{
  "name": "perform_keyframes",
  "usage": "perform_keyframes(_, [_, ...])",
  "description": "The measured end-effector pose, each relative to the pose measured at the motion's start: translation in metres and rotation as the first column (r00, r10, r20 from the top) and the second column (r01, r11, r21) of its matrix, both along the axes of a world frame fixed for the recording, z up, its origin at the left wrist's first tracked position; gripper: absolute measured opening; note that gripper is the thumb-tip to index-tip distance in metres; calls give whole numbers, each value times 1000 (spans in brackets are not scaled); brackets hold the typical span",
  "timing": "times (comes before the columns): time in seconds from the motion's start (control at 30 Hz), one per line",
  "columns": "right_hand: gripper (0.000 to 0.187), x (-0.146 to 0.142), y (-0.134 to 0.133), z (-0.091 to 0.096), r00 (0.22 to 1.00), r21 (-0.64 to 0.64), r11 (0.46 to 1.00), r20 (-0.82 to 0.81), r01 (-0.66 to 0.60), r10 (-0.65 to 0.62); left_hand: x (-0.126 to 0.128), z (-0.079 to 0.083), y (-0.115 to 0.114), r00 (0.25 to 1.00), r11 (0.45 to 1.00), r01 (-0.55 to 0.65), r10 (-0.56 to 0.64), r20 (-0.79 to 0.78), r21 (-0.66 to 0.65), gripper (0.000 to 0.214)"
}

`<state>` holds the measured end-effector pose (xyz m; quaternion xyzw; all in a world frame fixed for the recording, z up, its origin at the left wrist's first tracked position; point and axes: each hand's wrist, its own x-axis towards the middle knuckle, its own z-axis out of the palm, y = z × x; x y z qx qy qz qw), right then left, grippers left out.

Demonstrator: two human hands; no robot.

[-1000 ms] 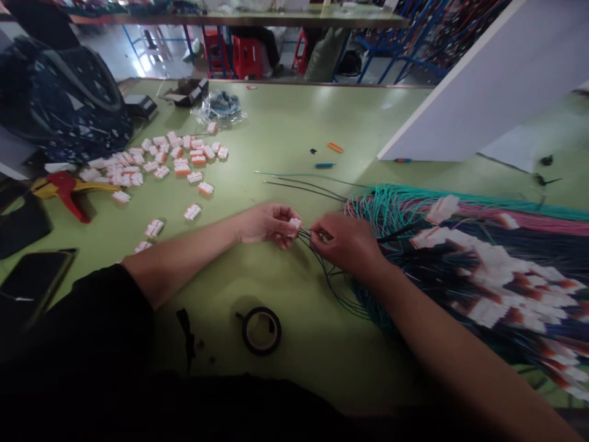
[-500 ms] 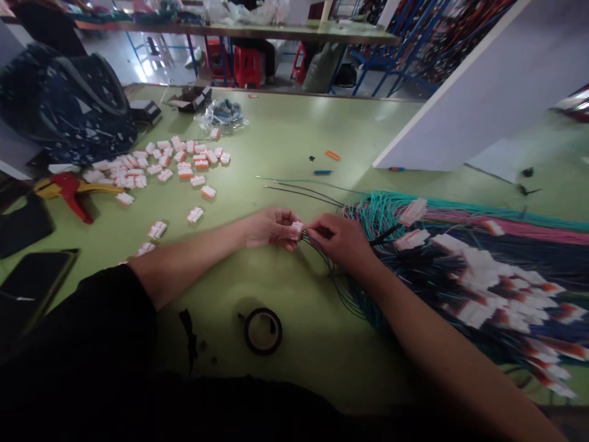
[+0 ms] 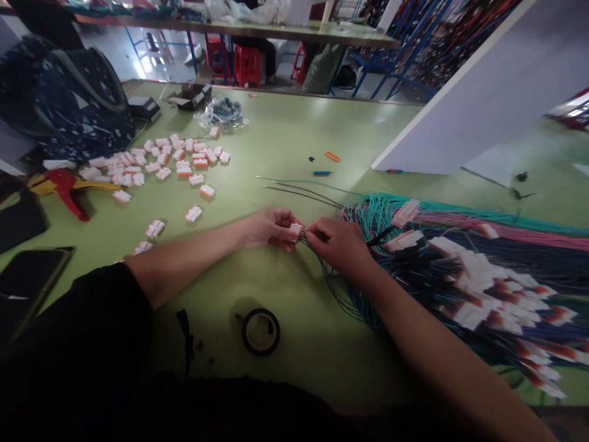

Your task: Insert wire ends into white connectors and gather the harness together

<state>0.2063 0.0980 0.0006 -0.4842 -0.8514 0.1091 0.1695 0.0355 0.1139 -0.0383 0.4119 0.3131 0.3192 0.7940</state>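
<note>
In the head view, a connector (image 3: 296, 228) is held above the worktop (image 3: 211, 276), pinched between the fingers of the left hand (image 3: 271, 229). At its edge, a wire (image 3: 304, 232) is pinched by the fingers of the right hand (image 3: 339, 242). The bundle (image 3: 391, 212) is spread at the right; spare connectors (image 3: 184, 172) are scattered at the left, near a tool (image 3: 69, 189). Tape (image 3: 261, 352) is laid nearer the body.
</note>
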Motion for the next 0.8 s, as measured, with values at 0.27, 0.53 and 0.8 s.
perform_keyframes(0.27, [19,0,1,9,1000,-37,999,-21,9,-10,-1,-2,1,997,1000,2,-3,77,14,41])
perform_keyframes(0.53, [20,1,2,6,996,-53,998,-87,-12,8,0,-3,1,998,997,36,-39,49,70,41])
perform_keyframes(0.8, [23,4,11,15,997,-180,984,75,-2,16,2,0,0,1000,995,17,-16,-16,100,40])
